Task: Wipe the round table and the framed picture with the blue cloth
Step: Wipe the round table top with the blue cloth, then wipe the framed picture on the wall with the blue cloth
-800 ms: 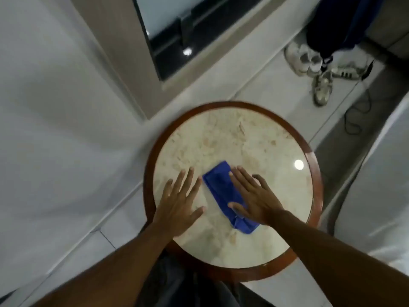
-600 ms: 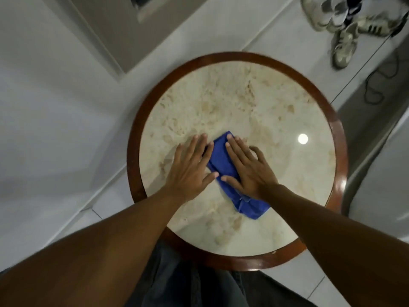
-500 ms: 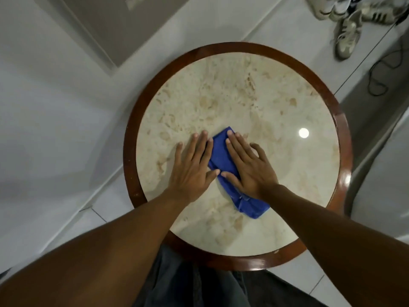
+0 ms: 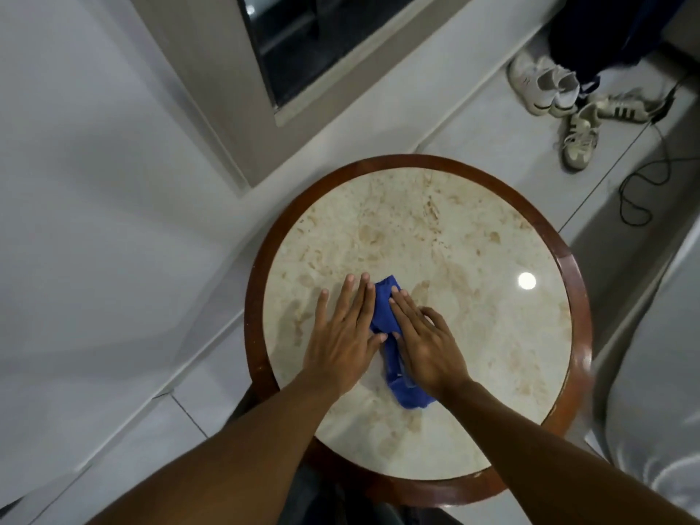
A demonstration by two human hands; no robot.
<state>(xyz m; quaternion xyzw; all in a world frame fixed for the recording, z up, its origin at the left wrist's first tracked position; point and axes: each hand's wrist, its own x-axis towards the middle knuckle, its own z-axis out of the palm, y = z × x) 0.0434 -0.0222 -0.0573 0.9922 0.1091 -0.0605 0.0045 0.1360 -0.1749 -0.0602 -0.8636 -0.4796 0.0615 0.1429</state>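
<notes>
1. My right grip (image 4: 426, 341) lies flat and open, palm down, fingers straight and together, pressing on the blue cloth (image 4: 387, 308) rather than closing around it.
2. My left grip (image 4: 342, 335) is also flat and open, fingers spread a little, with the side of its index finger and its thumb tip touching the cloth's left edge; the rest of it rests on bare stone.
3. The cloth is bunched into a narrow strip between my two hands, its top end poking out past my fingertips and its bottom end sticking out below my right wrist, at lower centre of the frame.
4. It lies on the round desk (image 4: 454, 240), a pale marbled top inside a dark brown wooden rim, slightly left of the top's middle.
5. A bright round light reflection (image 4: 526, 280) sits on the stone at centre right, well apart from my hands.
6. In the upper middle of the frame a dark glass panel in a pale frame (image 4: 303, 43) leans at an angle; I cannot tell whether it is the picture.
7. At upper right, several sneakers (image 4: 549, 89) lie on the floor, with a black cable (image 4: 640, 183) just beside them.
</notes>
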